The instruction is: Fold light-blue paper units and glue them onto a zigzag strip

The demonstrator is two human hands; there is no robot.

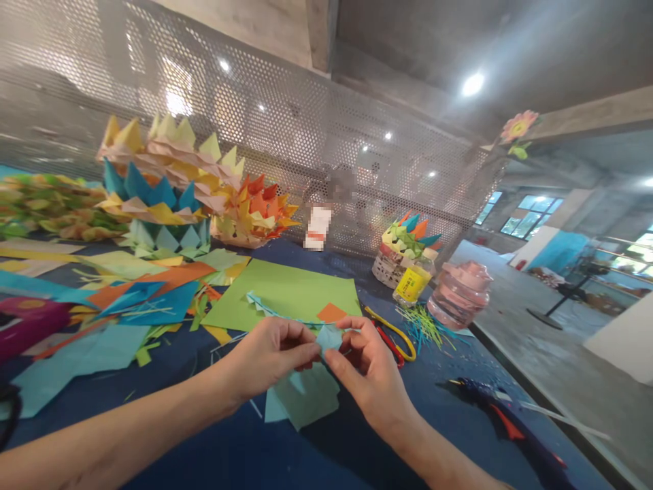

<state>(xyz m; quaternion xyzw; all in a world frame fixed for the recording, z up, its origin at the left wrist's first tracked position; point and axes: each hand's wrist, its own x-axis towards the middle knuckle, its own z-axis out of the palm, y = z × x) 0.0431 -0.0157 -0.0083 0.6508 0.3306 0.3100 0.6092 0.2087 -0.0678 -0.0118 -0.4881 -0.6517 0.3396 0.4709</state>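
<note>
My left hand (273, 354) and my right hand (368, 367) meet over the blue table, both pinching a small folded light-blue paper piece (329, 337). A chain of joined light-blue folded points (270, 307) trails from it across a green paper sheet (286, 296). Below my hands lie loose light-blue paper squares (303, 398). A small orange paper square (331, 313) rests on the green sheet just above my right hand.
Scissors with yellow and red handles (395, 337) lie right of my hands. A glue gun (490, 405) lies near the right edge. Stacked paper crowns (163, 184), a basket of folded pieces (403, 248), a yellow-labelled bottle (412, 282), a pink jar (459, 292) and paper scraps (102, 306) surround the area.
</note>
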